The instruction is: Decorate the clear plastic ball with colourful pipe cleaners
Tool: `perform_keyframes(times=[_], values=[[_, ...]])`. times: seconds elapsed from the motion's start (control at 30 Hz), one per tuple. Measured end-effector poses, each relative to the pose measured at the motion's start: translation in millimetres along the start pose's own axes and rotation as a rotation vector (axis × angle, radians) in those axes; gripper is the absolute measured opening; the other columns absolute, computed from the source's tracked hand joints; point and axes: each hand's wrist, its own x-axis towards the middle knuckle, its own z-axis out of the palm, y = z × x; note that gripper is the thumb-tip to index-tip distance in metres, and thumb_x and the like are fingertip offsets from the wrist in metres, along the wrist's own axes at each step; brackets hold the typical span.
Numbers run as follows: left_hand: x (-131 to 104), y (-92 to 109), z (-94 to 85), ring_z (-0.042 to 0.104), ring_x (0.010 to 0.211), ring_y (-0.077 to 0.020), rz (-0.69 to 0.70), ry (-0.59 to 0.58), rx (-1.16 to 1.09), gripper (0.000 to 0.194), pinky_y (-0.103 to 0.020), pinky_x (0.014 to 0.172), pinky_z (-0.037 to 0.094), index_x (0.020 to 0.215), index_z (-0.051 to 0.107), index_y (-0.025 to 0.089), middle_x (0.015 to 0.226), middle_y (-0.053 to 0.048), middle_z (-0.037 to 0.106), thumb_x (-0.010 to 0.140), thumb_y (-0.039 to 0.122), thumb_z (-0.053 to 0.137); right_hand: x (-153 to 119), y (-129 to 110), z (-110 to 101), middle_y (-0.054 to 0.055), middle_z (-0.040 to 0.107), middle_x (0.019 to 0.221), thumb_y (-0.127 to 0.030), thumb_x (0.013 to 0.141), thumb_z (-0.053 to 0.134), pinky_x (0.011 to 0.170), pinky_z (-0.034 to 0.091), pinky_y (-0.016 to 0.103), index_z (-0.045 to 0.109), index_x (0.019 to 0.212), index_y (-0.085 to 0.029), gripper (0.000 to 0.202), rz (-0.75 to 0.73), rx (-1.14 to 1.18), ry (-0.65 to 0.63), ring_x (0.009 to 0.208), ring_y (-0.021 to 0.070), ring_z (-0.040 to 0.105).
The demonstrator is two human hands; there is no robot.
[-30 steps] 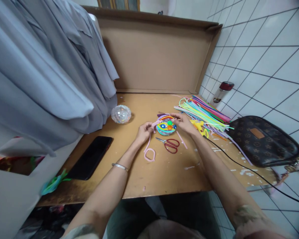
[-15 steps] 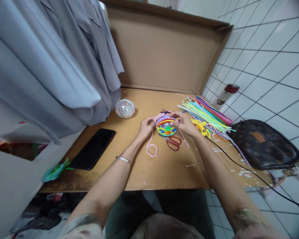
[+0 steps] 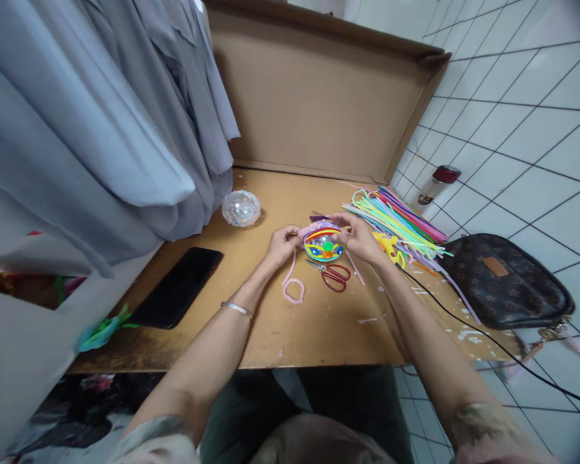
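A clear ball (image 3: 325, 249) trimmed with red, yellow, blue and green pieces, and a pink-lilac braided strip along its top, sits between my hands. My left hand (image 3: 284, 243) is closed, thumb and fingers pinching at the ball's left edge by the strip. From the right, my right hand (image 3: 356, 236) has its fingers curled over the ball's upper side, closed on it. Pink pipe cleaner (image 3: 294, 291) ends trail below both hands, one curled into a loop. Red-handled scissors (image 3: 336, 277) lie just in front of the ball.
A second clear ball (image 3: 241, 209) stands at back left, a black phone (image 3: 176, 288) near the left edge. To the right are bundled coloured pipe cleaners (image 3: 399, 219), a yellow glue gun (image 3: 389, 245) with its cord, a brown bag (image 3: 505, 280) and a red-capped bottle (image 3: 437, 183).
The ball has shifted slightly within my hands, and more of the scissors' blades shows below it. Both hands keep their hold. The whole view has shifted a little.
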Motion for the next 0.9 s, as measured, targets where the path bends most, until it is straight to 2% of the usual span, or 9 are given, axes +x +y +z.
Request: perform_keyframes(times=[0.13, 0.33, 0.4, 0.53, 0.73, 0.9], values=[[0.1, 1.2, -0.4, 0.057, 0.049, -0.0124, 0.005, -0.034, -0.059, 0.009, -0.026, 0.059, 0.049, 0.066, 0.062, 0.016, 0.052, 0.002, 0.062, 0.057, 0.017, 0.060, 0.2, -1.7, -1.9, 0.008, 0.070, 0.111, -0.017, 0.068, 0.063, 0.094, 0.049, 0.043, 0.069, 0.109, -0.021, 0.042, -0.042, -0.062, 0.015, 0.104, 0.0242, 0.063], [1.6, -2.1, 1.9, 0.057, 0.053, -0.0126, 0.008, 0.012, -0.019, 0.008, -0.026, 0.058, 0.048, 0.064, 0.060, 0.016, 0.060, 0.000, 0.065, 0.057, 0.018, 0.063, 2.0, -8.5, -1.6, 0.009, 0.071, 0.113, -0.016, 0.070, 0.064, 0.093, 0.049, 0.043, 0.071, 0.109, -0.021, 0.040, -0.046, -0.071, -0.051, 0.105, 0.0258, 0.064], [2.1, -3.4, 2.5, 0.058, 0.055, -0.0131, 0.007, 0.036, 0.025, 0.008, -0.026, 0.058, 0.048, 0.064, 0.060, 0.016, 0.064, -0.001, 0.066, 0.058, 0.018, 0.064, 2.7, -10.7, -2.0, 0.009, 0.071, 0.115, -0.017, 0.070, 0.066, 0.093, 0.048, 0.042, 0.071, 0.110, -0.022, 0.040, -0.053, -0.070, -0.075, 0.107, 0.0264, 0.063], [2.1, -5.2, 4.1, 0.057, 0.053, -0.0130, 0.000, 0.081, 0.103, 0.007, -0.025, 0.058, 0.048, 0.067, 0.063, 0.016, 0.058, 0.001, 0.064, 0.060, 0.017, 0.062, 3.8, -14.6, -1.0, 0.007, 0.070, 0.113, -0.027, 0.076, 0.068, 0.092, 0.049, 0.041, 0.071, 0.111, -0.025, 0.035, -0.065, -0.100, -0.101, 0.106, 0.0259, 0.063], [1.3, -4.6, 5.5, 0.060, 0.056, -0.0127, 0.046, 0.078, 0.110, 0.005, -0.025, 0.059, 0.050, 0.068, 0.064, 0.015, 0.070, -0.003, 0.071, 0.062, 0.016, 0.064, 7.3, -12.3, 14.9, 0.009, 0.071, 0.096, -0.025, 0.082, 0.061, 0.088, 0.049, 0.039, 0.076, 0.089, -0.021, 0.016, -0.127, -0.194, 0.038, 0.093, 0.0246, 0.064], [4.0, -1.7, 0.3, 0.060, 0.054, -0.0138, 0.013, 0.049, 0.125, 0.005, -0.027, 0.062, 0.049, 0.068, 0.068, 0.014, 0.055, 0.000, 0.065, 0.064, 0.016, 0.068, 11.1, -10.2, 20.2, 0.008, 0.072, 0.090, -0.025, 0.081, 0.061, 0.083, 0.049, 0.039, 0.075, 0.082, -0.022, 0.015, -0.068, -0.237, 0.108, 0.087, 0.0245, 0.063]])
